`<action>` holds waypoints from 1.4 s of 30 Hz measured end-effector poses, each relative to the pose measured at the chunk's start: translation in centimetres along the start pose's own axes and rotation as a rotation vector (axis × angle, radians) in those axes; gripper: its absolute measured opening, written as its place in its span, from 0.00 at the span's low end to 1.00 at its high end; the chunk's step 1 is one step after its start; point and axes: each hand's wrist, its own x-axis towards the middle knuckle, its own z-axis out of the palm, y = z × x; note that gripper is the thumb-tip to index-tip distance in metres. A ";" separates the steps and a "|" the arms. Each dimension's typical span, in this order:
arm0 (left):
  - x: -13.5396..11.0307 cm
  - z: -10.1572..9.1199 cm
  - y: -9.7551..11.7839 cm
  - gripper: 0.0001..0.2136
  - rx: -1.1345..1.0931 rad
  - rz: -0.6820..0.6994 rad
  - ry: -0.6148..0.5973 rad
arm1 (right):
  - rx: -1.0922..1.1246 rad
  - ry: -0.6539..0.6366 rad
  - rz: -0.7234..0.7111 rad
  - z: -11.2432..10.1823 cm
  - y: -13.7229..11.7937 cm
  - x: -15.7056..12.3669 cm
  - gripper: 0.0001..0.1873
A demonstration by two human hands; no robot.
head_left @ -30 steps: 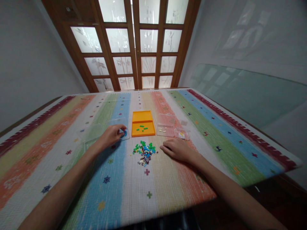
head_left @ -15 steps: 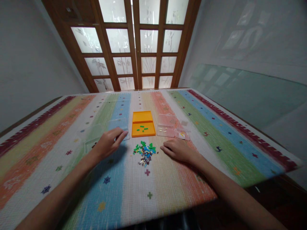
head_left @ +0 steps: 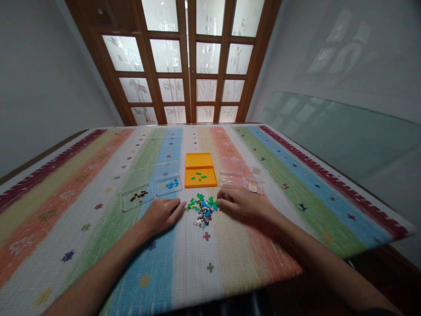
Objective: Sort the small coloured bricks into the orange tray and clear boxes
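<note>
Step in hand, as judged: lifting single pieces off the pile of small pieces [head_left: 202,210]. Best done with thumb and forefinger only, one piece per pinch, taken from the loose rim of the heap rather than dug from its middle. Advisable to keep the wrist low and the free hand flat beside the heap, to stop pieces skidding over the woven cloth. Risk, as judged: a sweep of the palm scattering the heap.

Left hand [head_left: 162,215]: palm down on the cloth, fingers stretched out and close together, tips just beside the left edge of the pile. Nothing held, so far as visible.

Right hand [head_left: 241,202]: knuckles up, fingers curled narrow, tips touching the green pieces at the right edge of the pile. Piece pinched or not: cannot tell, underside hidden.

Pile: between the two hands, on a pale stripe, mixed green, blue and dark.

Beyond the pile: orange tray [head_left: 201,160], open, a few green pieces in its near half. Left of it, clear tray with blue pieces [head_left: 168,184]; further left, clear tray with brown pieces [head_left: 136,197]. Right of the orange tray, clear tray with pale pieces [head_left: 230,178]; beside that, just beyond the right hand, small clear tray [head_left: 253,185], contents too small to name.

All on a striped tablecloth [head_left: 263,245]. Behind the table, wooden door [head_left: 192,61] with frosted panes.
</note>
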 end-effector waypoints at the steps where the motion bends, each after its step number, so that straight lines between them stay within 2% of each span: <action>1: 0.0 0.1 0.0 0.22 0.011 0.006 -0.003 | -0.002 -0.006 -0.034 -0.1 -0.2 0.6 0.08; 5: -0.2 0.3 -0.2 0.22 0.039 0.007 -0.012 | -0.039 -0.039 -0.162 0.2 -0.1 3.6 0.10; 8: -0.2 0.3 -0.3 0.22 0.050 -0.010 -0.020 | -0.087 -0.099 -0.198 0.3 0.0 5.8 0.12; 13: -0.1 0.3 -0.2 0.22 0.039 -0.022 -0.015 | -0.155 -0.197 -0.261 0.0 -0.6 7.7 0.15; 20: -0.2 0.4 -0.2 0.23 0.066 0.003 -0.028 | -0.134 -0.229 -0.250 0.4 -0.4 8.3 0.20; 29: -0.3 0.5 -0.3 0.22 0.090 0.007 -0.046 | -0.108 -0.210 -0.212 0.2 -0.4 8.3 0.15; 42: -0.3 0.7 -0.5 0.23 0.142 0.036 -0.040 | -0.085 -0.249 -0.152 0.6 0.0 8.0 0.11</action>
